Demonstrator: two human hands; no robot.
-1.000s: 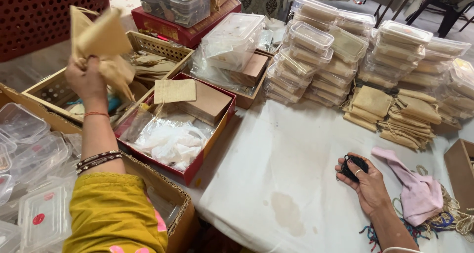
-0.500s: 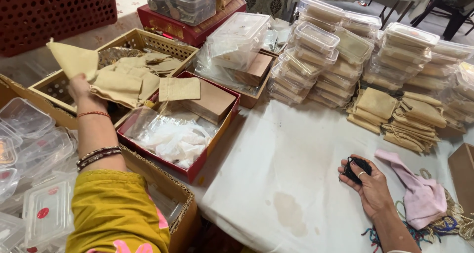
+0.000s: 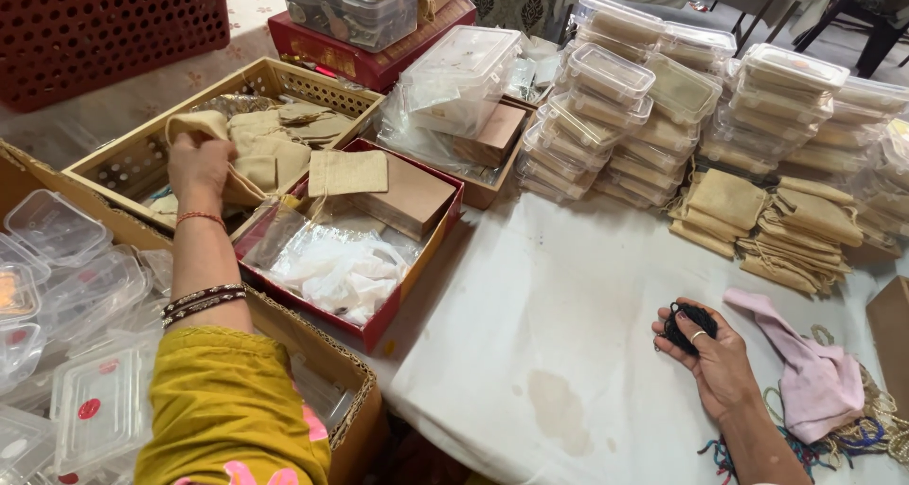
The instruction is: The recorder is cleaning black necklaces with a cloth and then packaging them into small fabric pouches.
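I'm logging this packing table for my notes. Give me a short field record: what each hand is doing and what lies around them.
Left hand: gripping a beige cloth pouch at the wicker tray of pouches
Right hand: resting on the white tablecloth, closed around a black thread bundle
Beside the right hand: pink cloth, coloured cords
Centre: red box with clear plastic bags
Behind: stacked clear lidded containers, piles of beige pouches
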